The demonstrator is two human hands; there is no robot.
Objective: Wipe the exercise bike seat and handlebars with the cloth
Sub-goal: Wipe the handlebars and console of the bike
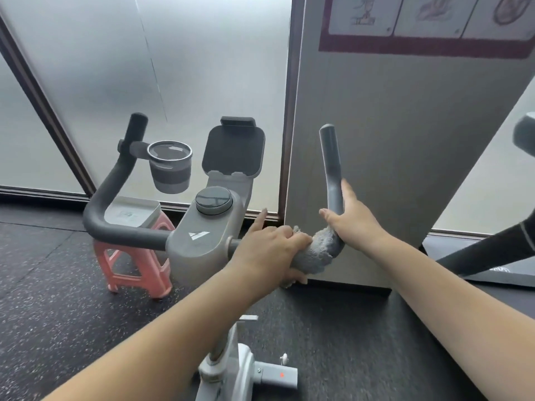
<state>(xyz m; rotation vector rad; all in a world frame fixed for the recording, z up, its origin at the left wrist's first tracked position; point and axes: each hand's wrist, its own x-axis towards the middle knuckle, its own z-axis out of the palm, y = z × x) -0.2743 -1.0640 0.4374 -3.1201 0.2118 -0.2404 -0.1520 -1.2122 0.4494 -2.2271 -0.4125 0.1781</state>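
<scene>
We have our left hand curled round the grey cloth, forefinger poking out straight, the cloth wrapped over the bend of the right-hand handlebar. Our right hand grips that same bar just beyond the cloth, thumb out to the left. The left handlebar sits untouched (cup holder clipped to it), with the console between. A pink stool stands on the floor beyond, to the left.
</scene>
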